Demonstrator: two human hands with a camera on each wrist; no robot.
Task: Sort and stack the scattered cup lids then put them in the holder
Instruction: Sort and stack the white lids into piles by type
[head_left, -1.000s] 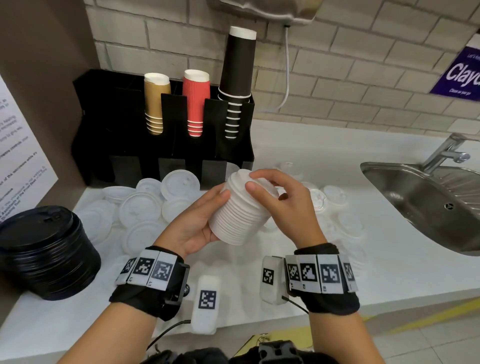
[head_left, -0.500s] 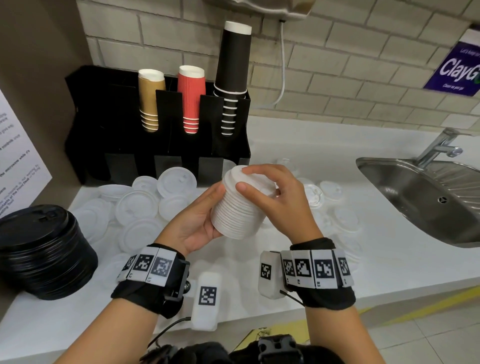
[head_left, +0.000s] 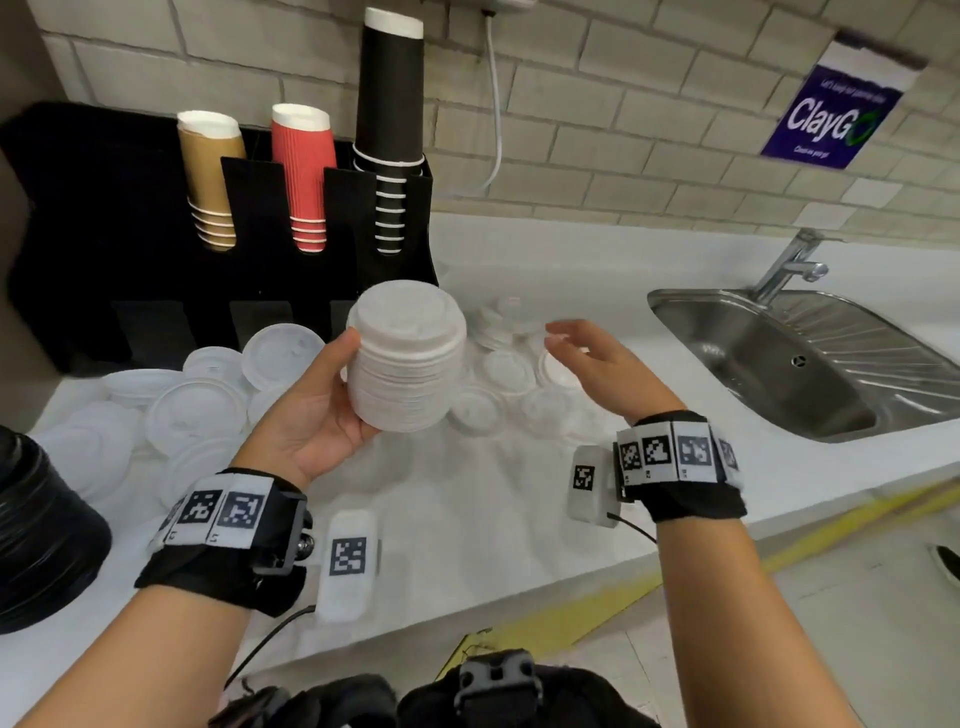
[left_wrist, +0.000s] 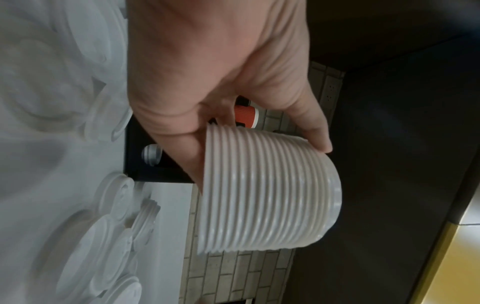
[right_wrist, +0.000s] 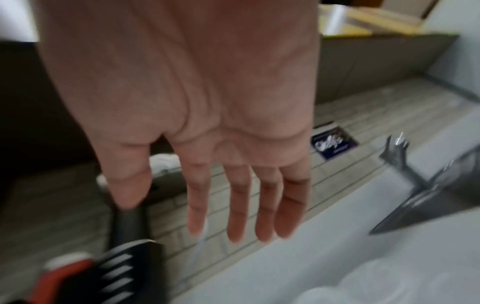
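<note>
My left hand grips a tall stack of white lids above the counter, thumb on its left side; in the left wrist view the ribbed stack of white lids sits between thumb and fingers. My right hand hovers to the right of the stack, fingers straight and holding nothing; the right wrist view shows the right hand blurred and spread. Loose white lids lie scattered on the white counter. The black holder stands at the back left with gold, red and black cups.
A pile of black lids sits at the far left edge. A steel sink with a tap fills the right side. More small white lids lie behind and beside the right hand. A brick wall runs along the back.
My right hand has let go of the top of the stack and moved off to the right, opening. The left hand keeps the stack, now turned more upright.
</note>
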